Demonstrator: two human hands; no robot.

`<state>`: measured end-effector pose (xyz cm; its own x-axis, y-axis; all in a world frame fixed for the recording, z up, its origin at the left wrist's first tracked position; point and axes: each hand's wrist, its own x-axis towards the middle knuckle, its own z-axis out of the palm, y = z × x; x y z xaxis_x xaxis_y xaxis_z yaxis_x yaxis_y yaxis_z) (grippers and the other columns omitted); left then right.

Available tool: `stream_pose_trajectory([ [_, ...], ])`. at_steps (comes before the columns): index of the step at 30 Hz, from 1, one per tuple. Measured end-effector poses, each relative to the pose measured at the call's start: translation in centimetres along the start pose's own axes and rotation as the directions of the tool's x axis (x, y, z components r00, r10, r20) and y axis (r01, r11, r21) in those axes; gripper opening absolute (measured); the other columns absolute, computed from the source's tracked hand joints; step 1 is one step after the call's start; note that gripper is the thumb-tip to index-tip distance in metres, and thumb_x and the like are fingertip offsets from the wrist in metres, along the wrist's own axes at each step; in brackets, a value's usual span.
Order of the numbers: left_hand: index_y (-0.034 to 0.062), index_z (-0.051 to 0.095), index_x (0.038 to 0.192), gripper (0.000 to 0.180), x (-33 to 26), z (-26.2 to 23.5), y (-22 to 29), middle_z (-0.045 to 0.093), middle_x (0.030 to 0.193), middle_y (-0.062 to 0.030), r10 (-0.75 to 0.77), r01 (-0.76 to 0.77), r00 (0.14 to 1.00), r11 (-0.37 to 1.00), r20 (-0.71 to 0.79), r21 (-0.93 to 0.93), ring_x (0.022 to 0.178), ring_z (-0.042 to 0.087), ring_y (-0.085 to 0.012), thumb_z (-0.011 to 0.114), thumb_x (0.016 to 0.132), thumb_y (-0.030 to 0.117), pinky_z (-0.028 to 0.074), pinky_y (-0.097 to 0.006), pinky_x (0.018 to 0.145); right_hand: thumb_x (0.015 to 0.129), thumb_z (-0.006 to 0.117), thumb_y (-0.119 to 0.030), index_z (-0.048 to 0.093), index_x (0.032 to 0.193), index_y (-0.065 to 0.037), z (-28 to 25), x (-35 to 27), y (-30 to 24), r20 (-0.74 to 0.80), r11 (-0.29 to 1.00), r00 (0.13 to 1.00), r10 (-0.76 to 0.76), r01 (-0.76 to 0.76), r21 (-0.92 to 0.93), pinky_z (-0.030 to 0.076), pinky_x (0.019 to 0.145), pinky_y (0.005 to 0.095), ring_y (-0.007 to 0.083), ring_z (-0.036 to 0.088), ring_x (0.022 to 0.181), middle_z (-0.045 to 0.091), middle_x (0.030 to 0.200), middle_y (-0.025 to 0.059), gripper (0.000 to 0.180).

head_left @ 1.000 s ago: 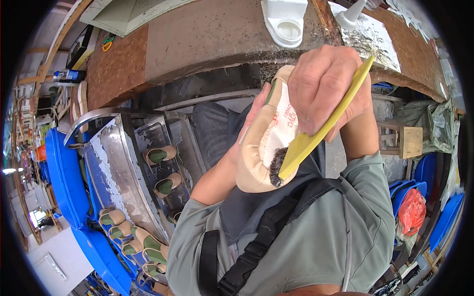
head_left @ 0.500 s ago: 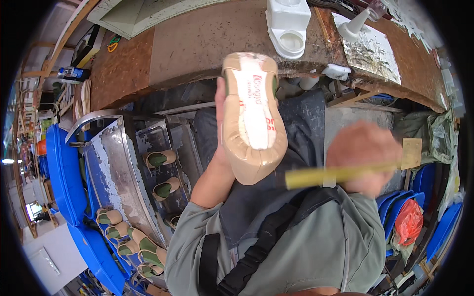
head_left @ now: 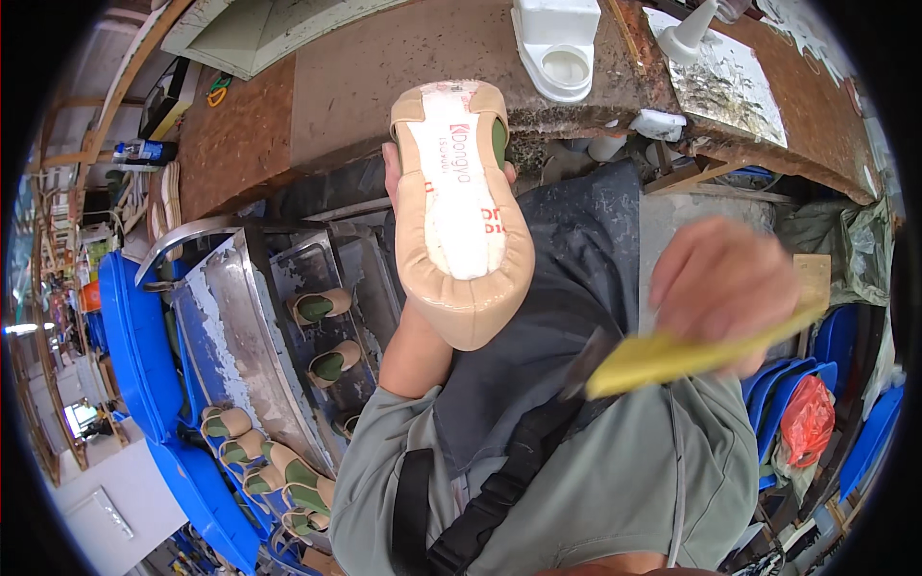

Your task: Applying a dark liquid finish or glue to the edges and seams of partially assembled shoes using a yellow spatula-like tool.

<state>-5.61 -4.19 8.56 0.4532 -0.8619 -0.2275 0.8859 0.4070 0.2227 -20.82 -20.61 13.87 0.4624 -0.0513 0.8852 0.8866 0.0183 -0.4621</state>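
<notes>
A beige shoe upper (head_left: pixel 471 312), toe toward me and underside up, is held out in front of my chest. A white insole with red print lies along its underside, and the beige edges are folded over around it. Green lining shows at the side opening. My left hand (head_left: pixel 392 171) grips the shoe from beneath; most of it is hidden, with fingertips at both sides. My right hand (head_left: pixel 725 283), blurred, is closed around a yellow-handled tool (head_left: pixel 663 367). A dark blurred part shows at the tool's far end; its kind cannot be made out. The tool is apart from the shoe.
Ahead runs a brown workbench (head_left: pixel 384 96) bearing a white dispenser (head_left: pixel 562 53) and a white nozzle (head_left: pixel 684 36). At left, a metal rack (head_left: pixel 230 298) and a blue bin (head_left: pixel 134 336) adjoin several beige-green shoes (head_left: pixel 298 470). A red plastic bag (head_left: pixel 807 420) sits at right.
The shoe has shifted slightly left and toward the bench in view, still in my left hand. My right hand has turned the yellow-handled tool, which now slants, its left end lower.
</notes>
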Motion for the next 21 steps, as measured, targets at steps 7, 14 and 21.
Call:
stream_pose_trajectory([
  [7,-0.0002,0.035,0.134,0.063,-0.8,-1.1,0.5,0.054,0.113,-0.0266,0.037,-0.051,0.973,0.997,0.228,0.055,0.091,0.058,-0.0385,0.039,0.093,0.049,0.052,-0.042,0.075,0.08,0.058,-0.01,0.058,0.084,0.002,-0.5,-0.4,1.9,-0.087,0.926,0.994,0.071,-0.098,-0.364,0.043,0.042,0.0263,0.0141,0.052,0.044,0.06,0.077,0.0149,0.013],
  [14,0.0087,0.043,0.128,0.058,0.2,1.2,0.3,0.056,0.116,-0.0073,0.46,-0.437,0.888,0.833,0.014,0.339,0.102,0.058,-0.0163,0.044,0.09,0.053,0.048,-0.032,0.088,0.075,0.063,-0.009,0.059,0.065,-0.004,0.3,0.7,0.4,-0.021,0.88,0.999,-0.035,0.02,-0.475,0.045,0.043,0.0299,0.0151,0.053,0.047,0.059,0.065,0.0058,0.011],
  [21,0.0059,0.047,0.124,0.053,0.1,0.7,1.1,0.059,0.112,-0.008,0.427,-0.428,0.901,0.838,0.079,0.338,0.098,0.06,-0.0166,0.047,0.091,0.047,0.049,-0.031,0.086,0.075,0.066,-0.01,0.064,0.074,0.001,-0.1,-0.7,-0.4,-0.075,0.875,0.995,-0.071,0.026,-0.483,0.049,0.046,0.0311,0.0208,0.061,0.057,0.064,0.076,0.0143,0.012],
])
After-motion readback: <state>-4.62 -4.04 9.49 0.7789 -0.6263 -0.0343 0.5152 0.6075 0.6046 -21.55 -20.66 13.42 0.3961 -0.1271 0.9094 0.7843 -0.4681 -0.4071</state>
